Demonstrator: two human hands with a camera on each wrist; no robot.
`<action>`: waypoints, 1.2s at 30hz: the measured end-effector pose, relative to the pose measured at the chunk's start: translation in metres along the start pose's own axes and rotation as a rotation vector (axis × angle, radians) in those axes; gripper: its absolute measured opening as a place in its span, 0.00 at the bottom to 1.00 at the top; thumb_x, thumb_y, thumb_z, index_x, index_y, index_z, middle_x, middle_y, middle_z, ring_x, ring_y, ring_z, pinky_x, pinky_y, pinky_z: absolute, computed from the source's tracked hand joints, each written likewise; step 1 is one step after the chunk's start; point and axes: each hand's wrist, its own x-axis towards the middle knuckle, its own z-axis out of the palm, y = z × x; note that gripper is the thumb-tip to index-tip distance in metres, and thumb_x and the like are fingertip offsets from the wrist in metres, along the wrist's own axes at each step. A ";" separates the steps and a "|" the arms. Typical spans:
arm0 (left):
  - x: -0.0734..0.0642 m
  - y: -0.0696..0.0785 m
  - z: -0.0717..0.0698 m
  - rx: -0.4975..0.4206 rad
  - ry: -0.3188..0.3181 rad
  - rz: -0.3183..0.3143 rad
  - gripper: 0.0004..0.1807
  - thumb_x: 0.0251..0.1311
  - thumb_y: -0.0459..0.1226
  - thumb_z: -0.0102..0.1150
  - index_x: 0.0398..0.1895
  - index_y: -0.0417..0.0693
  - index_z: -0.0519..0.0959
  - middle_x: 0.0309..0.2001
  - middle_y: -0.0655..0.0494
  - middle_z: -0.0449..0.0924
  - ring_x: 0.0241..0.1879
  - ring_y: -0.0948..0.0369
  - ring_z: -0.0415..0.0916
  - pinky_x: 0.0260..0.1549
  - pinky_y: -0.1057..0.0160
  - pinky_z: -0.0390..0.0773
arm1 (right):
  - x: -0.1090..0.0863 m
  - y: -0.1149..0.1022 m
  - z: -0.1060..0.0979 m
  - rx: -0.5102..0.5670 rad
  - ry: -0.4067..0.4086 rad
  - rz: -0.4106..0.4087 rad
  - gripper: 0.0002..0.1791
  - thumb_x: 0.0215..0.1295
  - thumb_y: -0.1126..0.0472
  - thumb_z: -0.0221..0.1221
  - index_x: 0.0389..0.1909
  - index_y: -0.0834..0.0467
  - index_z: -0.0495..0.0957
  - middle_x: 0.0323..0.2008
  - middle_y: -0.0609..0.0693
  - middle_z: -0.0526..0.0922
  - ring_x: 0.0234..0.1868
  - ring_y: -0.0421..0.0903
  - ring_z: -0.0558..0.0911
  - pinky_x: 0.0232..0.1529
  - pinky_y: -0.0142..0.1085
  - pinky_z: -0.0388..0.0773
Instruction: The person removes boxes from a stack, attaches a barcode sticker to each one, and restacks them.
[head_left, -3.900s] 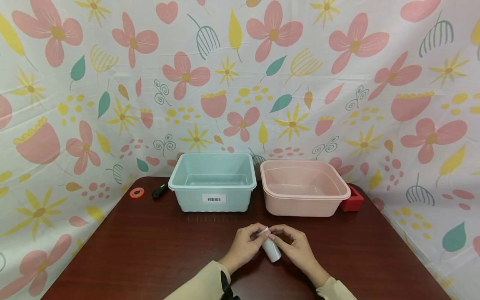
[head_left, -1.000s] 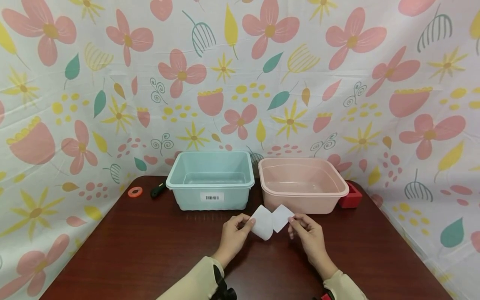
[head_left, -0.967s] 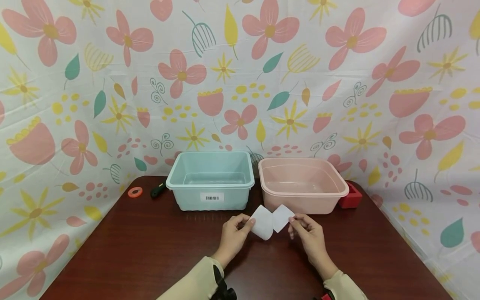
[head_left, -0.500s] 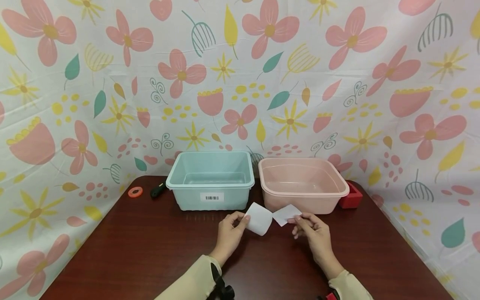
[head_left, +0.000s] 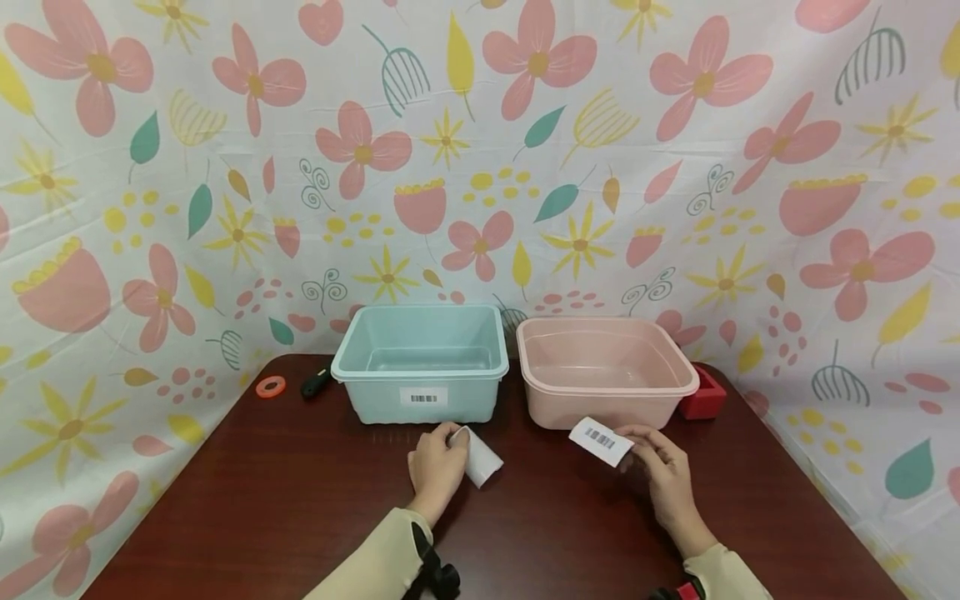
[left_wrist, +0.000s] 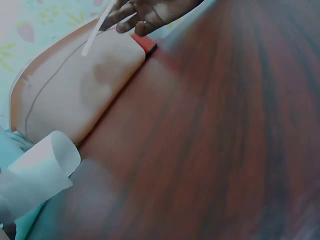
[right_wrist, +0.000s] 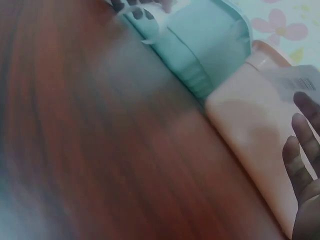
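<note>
My left hand [head_left: 437, 468] grips a curled piece of white label paper [head_left: 482, 458] just in front of the teal bin. In the left wrist view the curled paper [left_wrist: 42, 165] forms a loose tube with an open end. Between thumb and fingers, my right hand [head_left: 667, 475] pinches a barcode label [head_left: 600, 442] by its right end, before the pink bin. Its printed bars face up. The right wrist view has this label [right_wrist: 297, 82] at the right edge, above spread fingers [right_wrist: 300, 165].
A teal bin [head_left: 375, 403] bearing a barcode label [head_left: 423, 397] and a pink bin [head_left: 600, 412] stand side by side at the back. A red box [head_left: 705, 398] sits behind the pink bin's right end. At back left lie an orange ring [head_left: 271, 387] and a dark-handled tool [head_left: 316, 383].
The small roll was unrolled into two joined white pieces, which are now apart. My left hand moved left with the curled piece; my right moved right and turned the label's barcode up.
</note>
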 end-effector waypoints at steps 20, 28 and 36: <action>-0.028 0.019 0.024 -0.361 -0.014 0.692 0.07 0.64 0.31 0.62 0.40 0.52 0.76 0.35 0.61 0.74 0.33 0.64 0.72 0.28 0.64 0.75 | -0.004 0.002 -0.008 -0.270 -0.085 -0.012 0.07 0.65 0.72 0.64 0.43 0.65 0.81 0.34 0.60 0.87 0.33 0.38 0.84 0.31 0.29 0.79; -0.041 0.041 0.059 -0.437 -0.241 0.622 0.17 0.65 0.33 0.64 0.56 0.46 0.77 0.44 0.48 0.82 0.37 0.65 0.80 0.34 0.69 0.80 | -0.005 0.005 -0.004 -0.280 -0.147 -0.049 0.08 0.64 0.73 0.64 0.43 0.62 0.81 0.35 0.56 0.87 0.34 0.39 0.84 0.32 0.31 0.78; -0.045 0.056 0.080 -0.389 -0.322 0.533 0.10 0.64 0.37 0.67 0.47 0.49 0.82 0.36 0.64 0.81 0.34 0.73 0.77 0.32 0.72 0.79 | -0.007 0.002 -0.003 -0.280 -0.136 -0.068 0.09 0.64 0.74 0.63 0.43 0.62 0.81 0.36 0.55 0.87 0.35 0.39 0.83 0.31 0.31 0.78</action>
